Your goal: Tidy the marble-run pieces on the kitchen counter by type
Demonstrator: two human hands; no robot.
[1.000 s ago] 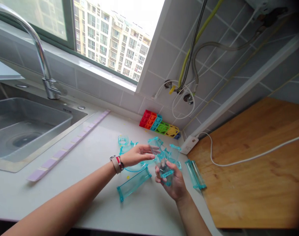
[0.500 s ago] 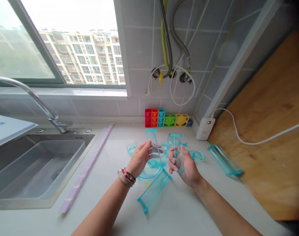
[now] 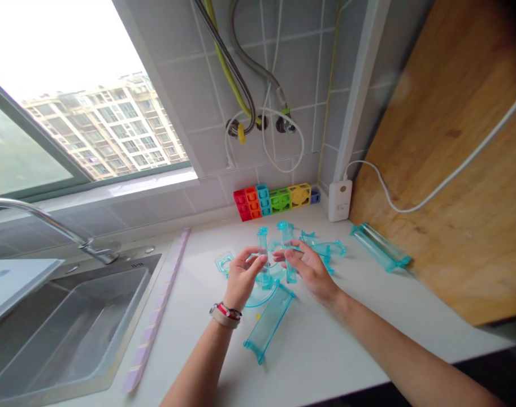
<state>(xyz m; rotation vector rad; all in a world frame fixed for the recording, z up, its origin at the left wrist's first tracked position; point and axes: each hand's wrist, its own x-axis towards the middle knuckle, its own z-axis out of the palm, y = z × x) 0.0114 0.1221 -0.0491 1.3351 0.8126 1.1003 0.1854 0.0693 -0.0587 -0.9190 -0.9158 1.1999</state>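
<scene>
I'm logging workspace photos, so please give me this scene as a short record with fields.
Left hand: holds a see-through turquoise piece, roughly upright
Right hand: holds another turquoise piece, also roughly upright, apart from the first
Nearer the person: turquoise panel lying on the white counter
By the wall: row of coloured blocks
Right side: turquoise part beside the wooden board
Left side: purple strip alongside the sink
Unclear: number of overlapping pieces behind the hands
</scene>
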